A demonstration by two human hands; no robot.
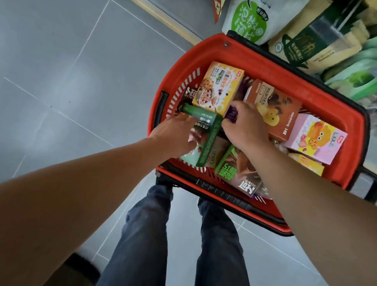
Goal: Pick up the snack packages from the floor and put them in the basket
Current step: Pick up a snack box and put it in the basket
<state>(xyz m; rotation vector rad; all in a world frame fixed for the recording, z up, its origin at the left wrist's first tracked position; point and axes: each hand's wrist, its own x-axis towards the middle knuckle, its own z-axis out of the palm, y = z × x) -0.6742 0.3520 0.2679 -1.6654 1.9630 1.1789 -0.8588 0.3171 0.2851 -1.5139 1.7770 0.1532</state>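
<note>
A red basket (268,61) stands on the grey floor in front of my legs, filled with several snack boxes. Both hands reach into it. My left hand (174,135) grips a green box (204,130) near the basket's left side. My right hand (245,124) is curled round a purple package (231,112), mostly hidden under the fingers. Around them lie a yellow cookie box (216,86), an orange-brown box (274,106), a pink box (314,139) and a green-and-brown box (237,169).
Large bags of goods, a white-and-green bag (251,14) and a tan-and-green bag (315,37), lie just beyond the basket at the top right. Grey tiled floor (65,65) stretches to the left. My legs in dark trousers (152,241) stand below the basket.
</note>
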